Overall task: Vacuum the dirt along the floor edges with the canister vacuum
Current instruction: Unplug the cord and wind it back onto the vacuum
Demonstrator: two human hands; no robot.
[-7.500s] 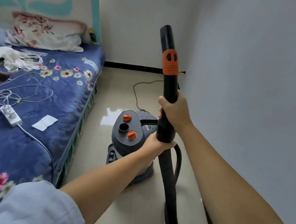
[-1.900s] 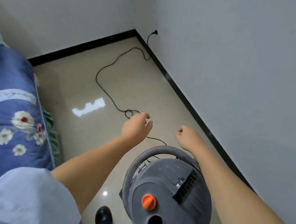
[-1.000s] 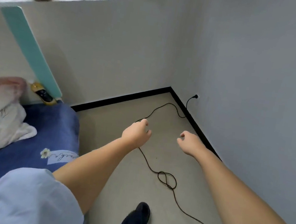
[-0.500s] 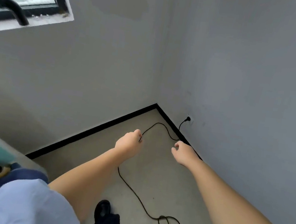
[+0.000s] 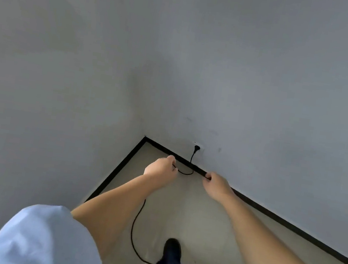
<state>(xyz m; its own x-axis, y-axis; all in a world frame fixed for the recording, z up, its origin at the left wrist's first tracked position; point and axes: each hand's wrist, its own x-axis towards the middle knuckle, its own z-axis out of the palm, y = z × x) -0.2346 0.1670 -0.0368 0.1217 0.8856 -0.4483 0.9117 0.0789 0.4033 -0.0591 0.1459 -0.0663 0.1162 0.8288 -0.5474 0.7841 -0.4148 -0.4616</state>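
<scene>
Both hands reach toward the far corner of the floor (image 5: 190, 213). The left hand (image 5: 160, 168) and right hand (image 5: 217, 184) have loosely curled fingers and hold nothing. The black power cord (image 5: 134, 227) runs from the plug (image 5: 196, 147) in the wall socket, loops across the floor and knots near the shoe (image 5: 172, 248). The canister vacuum itself is out of view.

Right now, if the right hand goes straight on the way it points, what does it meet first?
Probably the black baseboard at the foot of the wall; the right hand already overlaps it in the picture. The plug sits further left. Depth is unclear.
</scene>
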